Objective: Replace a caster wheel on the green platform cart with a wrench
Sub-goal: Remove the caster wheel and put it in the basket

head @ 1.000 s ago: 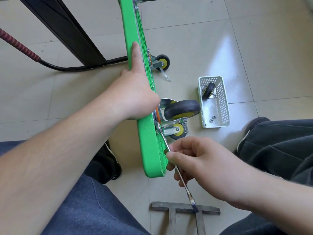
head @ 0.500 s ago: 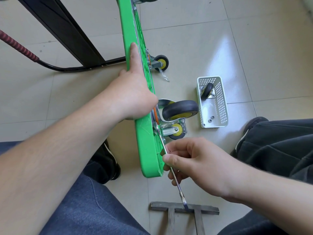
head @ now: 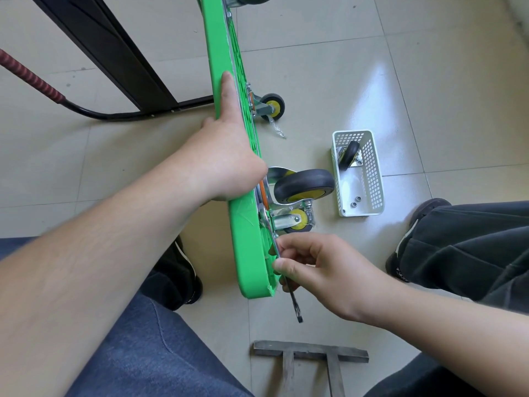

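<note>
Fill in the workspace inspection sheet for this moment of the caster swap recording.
Surface: beige tiled floor, glare patch near the basket.
Job's things: green platform cart tipped on edge; large caster wheel on its underside; wrench at the mount.
Clutter: white basket holding a spare caster and small nuts; grey metal frame on the floor.
Grippers: left hand holds the cart's edge; right hand pinches the wrench.
Cables: nothing seen.
Surroundings: cart handle, dark post, another person's legs.
</note>
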